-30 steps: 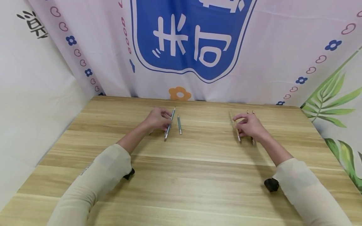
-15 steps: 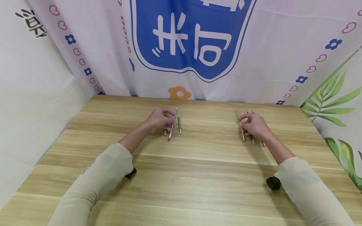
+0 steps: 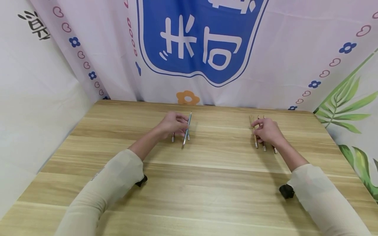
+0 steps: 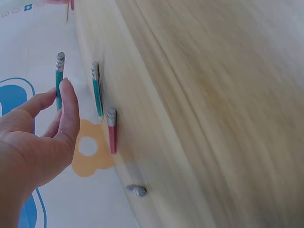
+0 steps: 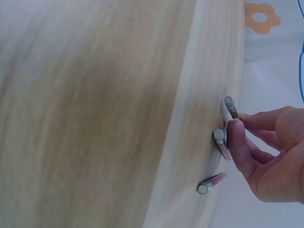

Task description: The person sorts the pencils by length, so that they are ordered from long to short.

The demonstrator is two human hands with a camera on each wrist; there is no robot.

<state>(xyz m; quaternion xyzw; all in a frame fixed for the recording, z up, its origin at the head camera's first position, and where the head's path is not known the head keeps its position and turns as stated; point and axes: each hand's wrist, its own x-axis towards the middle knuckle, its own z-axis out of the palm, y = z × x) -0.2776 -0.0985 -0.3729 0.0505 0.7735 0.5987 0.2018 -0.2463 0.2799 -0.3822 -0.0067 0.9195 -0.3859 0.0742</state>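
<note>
My left hand point(image 3: 173, 124) pinches a teal pencil point(image 3: 185, 137) between thumb and fingers, its eraser end toward me. In the left wrist view this teal pencil point(image 4: 59, 76) stands clear of the table. A second teal pencil point(image 4: 96, 90) and a red pencil point(image 4: 112, 133) lie on the wood beside it, with another pencil's eraser end point(image 4: 138, 191) farther off. On the right, my right hand point(image 3: 268, 131) pinches a yellow pencil point(image 3: 255, 140) low at the table. Two reddish pencils, one nearer point(image 5: 221, 142) and one farther point(image 5: 209, 184), lie next to that hand.
The wooden table point(image 3: 206, 190) runs back to a pink-white curtain point(image 3: 283, 65) with a blue emblem. A white cloth point(image 3: 38, 98) hangs at the left. Leaf-printed fabric point(image 3: 348, 108) borders the right. Black wrist devices point(image 3: 286, 191) sit below the sleeves.
My left hand has carried the teal pencil to the right, over the other teal pencil. My right hand has shifted the yellow pencil rightward, closer to the pencils lying there.
</note>
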